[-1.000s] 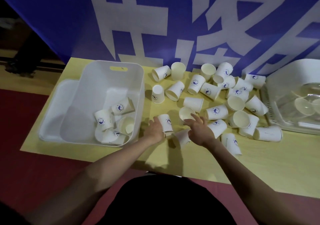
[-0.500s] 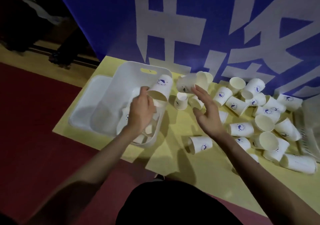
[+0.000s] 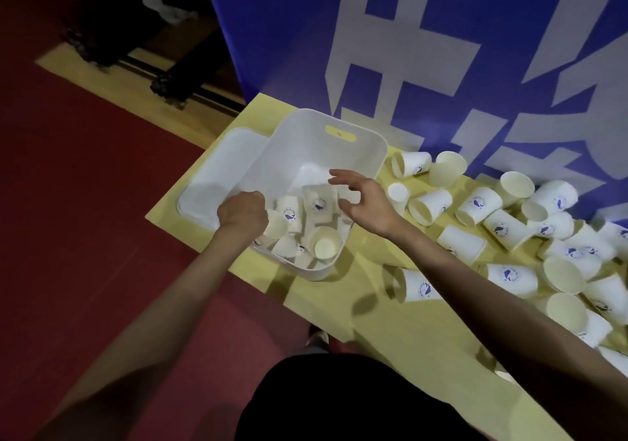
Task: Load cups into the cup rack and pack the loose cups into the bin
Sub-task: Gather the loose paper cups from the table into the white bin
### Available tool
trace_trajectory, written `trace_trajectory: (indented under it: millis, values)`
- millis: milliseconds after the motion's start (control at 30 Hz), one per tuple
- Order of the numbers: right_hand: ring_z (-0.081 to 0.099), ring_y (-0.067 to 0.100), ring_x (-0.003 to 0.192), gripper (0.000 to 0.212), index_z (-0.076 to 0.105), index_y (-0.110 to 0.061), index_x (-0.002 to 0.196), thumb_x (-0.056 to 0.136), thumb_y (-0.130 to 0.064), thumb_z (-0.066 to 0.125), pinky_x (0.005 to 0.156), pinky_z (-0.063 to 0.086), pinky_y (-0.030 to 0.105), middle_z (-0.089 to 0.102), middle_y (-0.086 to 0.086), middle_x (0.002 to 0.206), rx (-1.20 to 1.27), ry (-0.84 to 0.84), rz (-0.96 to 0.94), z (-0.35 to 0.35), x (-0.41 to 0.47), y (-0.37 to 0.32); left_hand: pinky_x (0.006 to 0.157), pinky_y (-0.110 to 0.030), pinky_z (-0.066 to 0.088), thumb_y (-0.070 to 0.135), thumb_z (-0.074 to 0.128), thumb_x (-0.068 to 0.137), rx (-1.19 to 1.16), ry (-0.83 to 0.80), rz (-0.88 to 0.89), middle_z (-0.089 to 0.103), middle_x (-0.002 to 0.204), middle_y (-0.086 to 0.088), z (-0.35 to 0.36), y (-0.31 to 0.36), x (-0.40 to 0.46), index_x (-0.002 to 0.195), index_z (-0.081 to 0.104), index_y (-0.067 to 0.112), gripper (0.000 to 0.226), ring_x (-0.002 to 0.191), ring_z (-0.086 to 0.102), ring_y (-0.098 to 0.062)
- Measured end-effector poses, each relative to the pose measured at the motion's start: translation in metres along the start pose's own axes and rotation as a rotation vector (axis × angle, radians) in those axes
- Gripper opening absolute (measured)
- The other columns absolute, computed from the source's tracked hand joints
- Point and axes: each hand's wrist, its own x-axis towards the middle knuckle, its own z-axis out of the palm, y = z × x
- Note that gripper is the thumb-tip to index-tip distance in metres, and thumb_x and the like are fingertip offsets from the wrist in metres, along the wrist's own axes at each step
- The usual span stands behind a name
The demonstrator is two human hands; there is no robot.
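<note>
A white bin [image 3: 381, 155] stands at the left end of the yellow table [image 3: 390, 335] and holds several white paper cups [image 3: 324, 244] with blue logos. My left hand [image 3: 243, 214] is low inside the bin at its left wall, seen from the back with its fingers curled under; a cup [image 3: 276, 225] lies against it, and I cannot tell whether the hand holds it. Over the bin's right side my right hand [image 3: 365, 199] hovers with fingers spread, and a blurred cup [image 3: 317, 202] is just below it. Loose cups [image 3: 477, 202] lie scattered to the right.
A flat white lid [image 3: 217, 175] lies under the bin's left side. A blue banner [image 3: 441, 66] with white characters hangs behind the table. Red floor [image 3: 102, 236] runs along the table's left and near edges. The cup rack is out of view.
Both hands carried cups from the table leftward to the bin. The right hand's cup has left its fingers and is in the bin. The left hand has dropped lower into the bin.
</note>
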Motion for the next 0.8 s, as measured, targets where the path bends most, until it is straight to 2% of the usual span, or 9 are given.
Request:
trace_trajectory:
  millis: [67, 200, 300, 400, 500, 567, 667, 733, 800]
  values:
    - [0.051, 0.018, 0.121, 0.040, 0.065, -0.008, 0.111, 0.076, 0.007, 0.054, 0.096, 0.042, 0.028, 0.056, 0.006, 0.132, 0.021, 0.100, 0.015, -0.008, -0.010, 0.009, 0.067, -0.033, 0.043, 0.020, 0.048, 0.092, -0.092, 0.099, 0.072, 0.066, 0.102, -0.015, 0.003, 0.005, -0.004, 0.103, 0.059, 0.005, 0.022, 0.095, 0.061, -0.035]
    - [0.056, 0.019, 0.108, 0.039, 0.064, -0.009, 0.106, 0.075, 0.011, 0.051, 0.086, 0.046, 0.028, 0.062, 0.007, 0.117, -0.001, 0.277, 0.114, -0.032, -0.052, 0.045, 0.068, -0.035, 0.050, 0.015, 0.054, 0.089, -0.451, 0.332, 0.479, 0.067, 0.098, -0.006, 0.011, 0.038, -0.023, 0.107, 0.061, 0.009, 0.021, 0.081, 0.064, -0.026]
    - [0.057, 0.024, 0.105, 0.038, 0.065, -0.007, 0.104, 0.075, 0.013, 0.049, 0.079, 0.046, 0.027, 0.063, 0.010, 0.112, -0.050, 0.370, 0.273, -0.053, -0.100, 0.082, 0.066, -0.031, 0.049, 0.014, 0.053, 0.090, -0.604, 0.324, 0.703, 0.064, 0.098, -0.002, 0.015, 0.079, -0.045, 0.108, 0.061, 0.011, 0.020, 0.072, 0.062, -0.018]
    - [0.057, 0.027, 0.105, 0.033, 0.064, -0.005, 0.102, 0.077, 0.013, 0.051, 0.076, 0.044, 0.024, 0.062, 0.014, 0.111, -0.097, 0.462, 0.414, -0.071, -0.152, 0.110, 0.066, -0.032, 0.050, 0.018, 0.052, 0.091, -0.635, 0.227, 0.786, 0.062, 0.096, 0.002, 0.035, 0.118, -0.061, 0.110, 0.058, 0.013, 0.020, 0.071, 0.059, -0.015]
    - [0.058, 0.031, 0.102, 0.031, 0.065, -0.004, 0.103, 0.078, 0.010, 0.054, 0.081, 0.049, 0.036, 0.060, 0.017, 0.111, -0.125, 0.569, 0.569, -0.077, -0.200, 0.129, 0.066, -0.035, 0.050, 0.027, 0.055, 0.090, -0.551, 0.006, 0.698, 0.063, 0.099, 0.001, 0.066, 0.151, -0.072, 0.112, 0.051, 0.012, 0.027, 0.079, 0.062, -0.018]
    - [0.057, 0.035, 0.102, 0.032, 0.061, -0.001, 0.109, 0.078, 0.006, 0.059, 0.083, 0.049, 0.039, 0.057, 0.021, 0.114, -0.148, 0.607, 0.665, -0.074, -0.228, 0.140, 0.064, -0.034, 0.047, 0.032, 0.060, 0.087, -0.497, -0.161, 0.585, 0.063, 0.100, -0.003, 0.088, 0.173, -0.077, 0.108, 0.047, 0.008, 0.034, 0.085, 0.063, -0.023]
    - [0.050, 0.039, 0.110, 0.047, 0.054, 0.002, 0.118, 0.077, -0.013, 0.072, 0.093, 0.041, 0.044, 0.052, 0.025, 0.120, -0.240, 0.516, 0.806, -0.064, -0.250, 0.153, 0.071, -0.035, 0.048, 0.038, 0.070, 0.078, -0.560, -0.358, 0.316, 0.063, 0.106, -0.010, 0.115, 0.197, -0.080, 0.109, 0.043, 0.004, 0.054, 0.097, 0.061, -0.030]
    - [0.050, 0.042, 0.107, 0.054, 0.053, 0.004, 0.115, 0.076, -0.026, 0.075, 0.089, 0.040, 0.045, 0.055, 0.027, 0.117, -0.360, 0.433, 0.871, -0.056, -0.256, 0.161, 0.077, -0.037, 0.050, 0.038, 0.072, 0.077, -0.640, -0.410, 0.187, 0.062, 0.111, -0.012, 0.128, 0.211, -0.082, 0.114, 0.039, 0.001, 0.061, 0.103, 0.060, -0.033]
    - [0.053, 0.043, 0.095, 0.056, 0.053, 0.006, 0.107, 0.079, -0.039, 0.071, 0.079, 0.043, 0.045, 0.058, 0.028, 0.108, -0.516, 0.373, 0.835, -0.048, -0.257, 0.169, 0.077, -0.037, 0.047, 0.032, 0.070, 0.081, -0.673, -0.373, 0.147, 0.063, 0.110, -0.014, 0.136, 0.221, -0.082, 0.114, 0.038, -0.001, 0.056, 0.103, 0.060, -0.034]
